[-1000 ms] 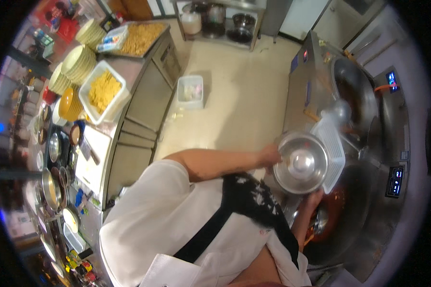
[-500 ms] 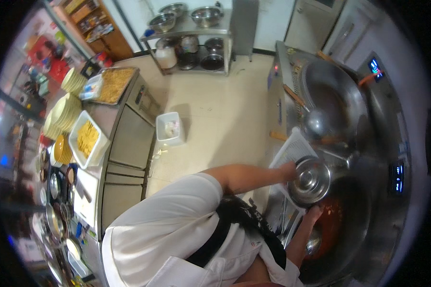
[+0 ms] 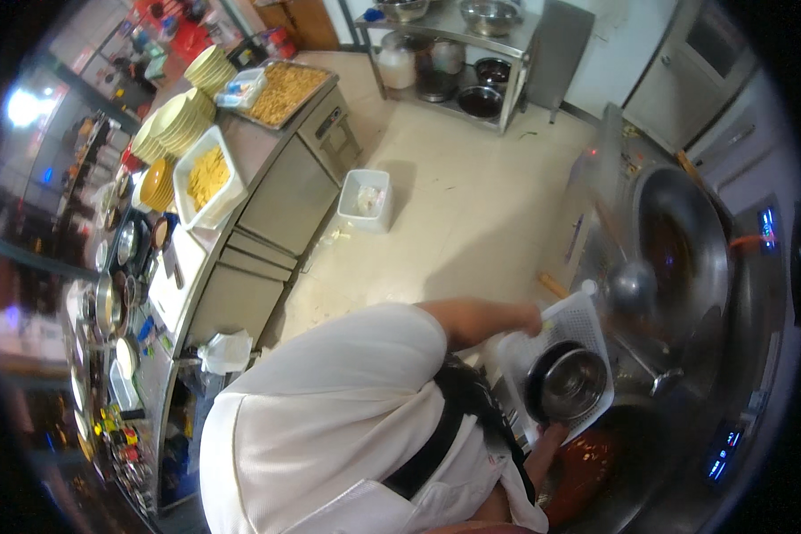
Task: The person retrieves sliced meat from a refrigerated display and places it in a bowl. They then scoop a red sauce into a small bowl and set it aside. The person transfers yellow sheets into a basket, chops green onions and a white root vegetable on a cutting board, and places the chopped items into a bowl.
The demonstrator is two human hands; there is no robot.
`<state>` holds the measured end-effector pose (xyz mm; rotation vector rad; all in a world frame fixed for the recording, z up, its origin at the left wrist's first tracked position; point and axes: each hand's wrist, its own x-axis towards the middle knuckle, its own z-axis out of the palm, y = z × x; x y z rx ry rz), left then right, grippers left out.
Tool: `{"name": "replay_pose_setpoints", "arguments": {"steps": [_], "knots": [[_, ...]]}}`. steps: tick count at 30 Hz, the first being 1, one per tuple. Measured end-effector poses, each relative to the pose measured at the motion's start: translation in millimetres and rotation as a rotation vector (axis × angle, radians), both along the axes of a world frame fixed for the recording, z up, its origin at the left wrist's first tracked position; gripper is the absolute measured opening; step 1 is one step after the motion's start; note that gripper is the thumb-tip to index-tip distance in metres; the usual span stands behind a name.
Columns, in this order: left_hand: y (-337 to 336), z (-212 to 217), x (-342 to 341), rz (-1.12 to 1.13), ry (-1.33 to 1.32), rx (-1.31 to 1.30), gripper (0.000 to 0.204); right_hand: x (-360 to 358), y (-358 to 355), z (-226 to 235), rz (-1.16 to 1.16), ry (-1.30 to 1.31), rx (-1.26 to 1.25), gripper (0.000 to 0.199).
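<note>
A white perforated plastic basket is tilted in front of me, beside the near wok. Inside it rests a round steel bowl, nested in or overlapping a darker round vessel. My left hand is closed at the basket's upper left rim. At the lower end, below the bowls, my right hand appears closed on the basket's edge, its fingers partly hidden. Red-orange sauce or oil with pale bits lies in the near wok.
A far wok stands beyond the basket, with a ladle at its left side. On the left, a steel counter carries stacked bowls, a tub of yellow food and a cutting board with a knife. A white bin is on the floor.
The bowl now sits lower within the basket. My left hand has gone from the bowl's rim to the basket's rim. My right hand has moved slightly left and down. The view has turned.
</note>
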<state>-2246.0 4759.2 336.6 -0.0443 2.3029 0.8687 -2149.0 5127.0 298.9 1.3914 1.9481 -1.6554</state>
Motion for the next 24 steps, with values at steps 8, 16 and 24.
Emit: {"name": "replay_pose_setpoints", "arguments": {"steps": [8, 16, 24], "knots": [[-71.7, -1.8, 71.5, 0.65, 0.051, 0.329, 0.031, -20.6, -51.5, 58.6, 0.245, 0.127, -0.09, 0.033], [-218.2, 45.0, 159.3, 1.116, 0.088, 0.582, 0.045, -88.5, -242.0, 121.9, 1.022, 0.394, 0.232, 0.056], [-391.5, 7.2, 225.1, 1.429, 0.254, 0.618, 0.042, -83.6, -437.7, 176.5, 1.387, 0.955, 0.486, 0.043]]}}
